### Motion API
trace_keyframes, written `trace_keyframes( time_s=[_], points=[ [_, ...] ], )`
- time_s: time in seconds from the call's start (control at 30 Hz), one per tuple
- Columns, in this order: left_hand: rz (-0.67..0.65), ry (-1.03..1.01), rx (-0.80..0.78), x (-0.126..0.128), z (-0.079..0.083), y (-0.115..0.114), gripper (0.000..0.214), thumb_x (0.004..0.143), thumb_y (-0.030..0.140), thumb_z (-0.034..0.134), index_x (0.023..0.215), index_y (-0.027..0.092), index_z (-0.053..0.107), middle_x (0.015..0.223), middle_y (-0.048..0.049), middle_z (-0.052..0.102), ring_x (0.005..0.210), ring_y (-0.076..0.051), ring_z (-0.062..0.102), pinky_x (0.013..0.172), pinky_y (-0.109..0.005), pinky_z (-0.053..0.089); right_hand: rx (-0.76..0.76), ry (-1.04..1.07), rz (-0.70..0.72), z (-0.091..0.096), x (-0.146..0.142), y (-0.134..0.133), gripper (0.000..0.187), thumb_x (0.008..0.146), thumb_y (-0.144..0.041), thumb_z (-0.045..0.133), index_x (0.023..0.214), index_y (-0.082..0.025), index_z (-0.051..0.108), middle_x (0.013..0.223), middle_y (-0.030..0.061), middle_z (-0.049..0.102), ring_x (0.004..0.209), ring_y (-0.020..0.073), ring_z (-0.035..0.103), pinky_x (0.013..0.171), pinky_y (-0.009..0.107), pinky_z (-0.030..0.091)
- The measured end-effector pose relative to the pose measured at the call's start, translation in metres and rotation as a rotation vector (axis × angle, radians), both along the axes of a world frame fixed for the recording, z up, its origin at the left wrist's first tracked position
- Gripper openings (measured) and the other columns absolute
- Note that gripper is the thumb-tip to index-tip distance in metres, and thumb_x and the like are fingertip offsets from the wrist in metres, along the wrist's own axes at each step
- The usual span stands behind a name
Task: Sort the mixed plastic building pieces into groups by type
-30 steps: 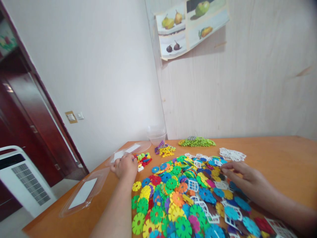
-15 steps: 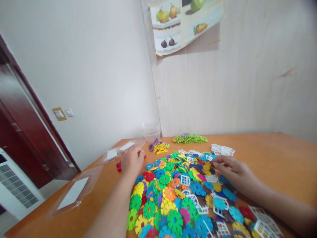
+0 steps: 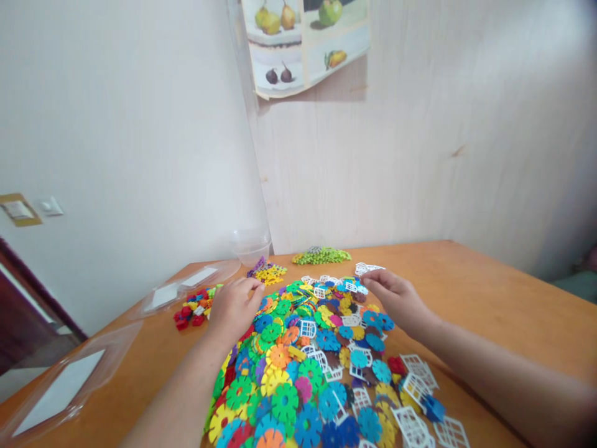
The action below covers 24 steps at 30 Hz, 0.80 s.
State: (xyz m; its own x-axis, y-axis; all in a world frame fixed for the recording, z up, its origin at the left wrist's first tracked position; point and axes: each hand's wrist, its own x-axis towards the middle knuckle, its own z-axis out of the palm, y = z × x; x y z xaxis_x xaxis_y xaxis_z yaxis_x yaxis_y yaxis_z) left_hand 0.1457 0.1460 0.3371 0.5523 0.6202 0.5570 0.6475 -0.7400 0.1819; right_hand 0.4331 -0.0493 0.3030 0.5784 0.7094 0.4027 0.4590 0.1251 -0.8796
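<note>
Hovering at the left edge of the big heap, here's the left hand (image 3: pixel 233 312), its fingers curled over and turned away from us, so whether it grips anything I can't tell! Across at the far right side, the right hand (image 3: pixel 400 303) has thumb and forefinger close together, and whether a piece sits between them can't be made out either. Its fingertips are right by a small pile of white plastic lattice pieces (image 3: pixel 368 269). Between the two hands spreads the heap of multicoloured, notched, flower-shaped plastic discs (image 3: pixel 285 403), loose on the brown wooden table (image 3: pixel 494 292), with white window-shaped plastic frames (image 3: pixel 308 328) scattered among them. Now to the containers: a clear, round plastic tub (image 3: pixel 252 249) stands upright at the back by the wall, its inside too hazy to read. Down the left side lie clear plastic lids (image 3: pixel 117 343) bearing white rectangular labels (image 3: pixel 60 392). Just beside the left hand sits a cluster of small red, yellow and white plastic blocks (image 3: pixel 199 310); in front of the tub, a purple-and-yellow plastic pile (image 3: pixel 268 275); further right, a long mound of bright green plastic pieces (image 3: pixel 326 256).
</note>
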Motion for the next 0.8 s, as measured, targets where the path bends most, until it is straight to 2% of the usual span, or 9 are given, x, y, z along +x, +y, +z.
trace_keyframes(
  time_s=[0.1, 0.23, 0.37, 0.47, 0.57, 0.63, 0.73, 0.8],
  points=[
    [-0.065, -0.057, 0.052, 0.0, 0.001, 0.001, 0.032, 0.094, 0.041, 0.044, 0.094, 0.025, 0.072, 0.098, -0.0027, 0.073, 0.096, -0.021, 0.064, 0.083, -0.03, 0.044, 0.038, -0.002, -0.014, 0.006, 0.003, -0.003, 0.029, 0.084, -0.048, 0.06, 0.088, -0.02, 0.068, 0.088, 0.0033, 0.07, 0.088, 0.0211, 0.062, 0.084, 0.034, 0.047],
    [-0.11, -0.174, 0.107, 0.003, 0.005, -0.001, 0.03, 0.093, 0.041, 0.046, 0.092, 0.023, 0.071, 0.095, -0.0034, 0.072, 0.094, -0.02, 0.064, 0.089, -0.031, 0.044, 0.095, 0.03, -0.009, 0.022, 0.002, -0.011, 0.03, 0.084, -0.047, 0.06, 0.093, -0.019, 0.068, 0.09, 0.0044, 0.071, 0.086, 0.0203, 0.062, 0.082, 0.035, 0.047],
    [-0.09, -0.303, 0.053, 0.012, 0.014, -0.013, 0.031, 0.091, 0.044, 0.048, 0.091, 0.023, 0.07, 0.097, -0.0031, 0.072, 0.095, -0.02, 0.065, 0.09, -0.03, 0.046, 0.119, 0.001, -0.027, 0.039, 0.001, -0.019, 0.03, 0.085, -0.046, 0.059, 0.092, -0.018, 0.068, 0.089, 0.0045, 0.07, 0.084, 0.0189, 0.061, 0.078, 0.032, 0.047],
    [-0.104, -0.35, -0.024, 0.02, 0.02, -0.024, 0.03, 0.09, 0.045, 0.051, 0.092, 0.023, 0.071, 0.098, -0.0021, 0.073, 0.096, -0.02, 0.065, 0.092, -0.03, 0.046, 0.066, -0.04, 0.0, 0.045, 0.001, -0.028, 0.03, 0.085, -0.046, 0.058, 0.091, -0.019, 0.068, 0.086, 0.0032, 0.07, 0.08, 0.0177, 0.061, 0.075, 0.031, 0.047],
    [-0.089, -0.425, -0.121, 0.029, 0.026, -0.035, 0.031, 0.087, 0.047, 0.054, 0.093, 0.023, 0.073, 0.097, -0.0013, 0.074, 0.093, -0.02, 0.066, 0.089, -0.03, 0.047, -0.048, -0.119, 0.054, 0.043, 0.0, -0.046, 0.031, 0.088, -0.048, 0.056, 0.09, -0.019, 0.068, 0.082, 0.0023, 0.069, 0.077, 0.0174, 0.061, 0.071, 0.03, 0.048],
    [-0.07, -0.516, -0.206, 0.036, 0.029, -0.042, 0.032, 0.084, 0.048, 0.057, 0.093, 0.022, 0.074, 0.093, -0.0015, 0.074, 0.09, -0.02, 0.066, 0.086, -0.03, 0.048, -0.128, -0.211, 0.11, 0.037, -0.002, -0.064, 0.033, 0.089, -0.05, 0.055, 0.094, -0.02, 0.068, 0.087, 0.0032, 0.07, 0.079, 0.0187, 0.062, 0.072, 0.032, 0.05],
    [-0.043, -0.748, -0.368, 0.05, 0.035, -0.053, 0.035, 0.078, 0.047, 0.062, 0.093, 0.018, 0.074, 0.089, -0.0025, 0.074, 0.086, -0.02, 0.066, 0.082, -0.03, 0.049, -0.214, -0.398, 0.24, 0.024, -0.006, -0.097, 0.038, 0.089, -0.052, 0.059, 0.111, -0.023, 0.068, 0.111, 0.0072, 0.069, 0.099, 0.0236, 0.063, 0.089, 0.04, 0.05],
    [-0.034, -0.907, -0.464, 0.061, 0.038, -0.062, 0.037, 0.075, 0.046, 0.065, 0.094, 0.015, 0.073, 0.088, -0.0032, 0.074, 0.083, -0.019, 0.065, 0.08, -0.029, 0.05, -0.276, -0.513, 0.36, 0.016, -0.011, -0.118, 0.049, 0.087, -0.055, 0.062, 0.127, -0.026, 0.062, 0.127, 0.01, 0.063, 0.115, 0.0276, 0.059, 0.099, 0.044, 0.047]
  ],
)
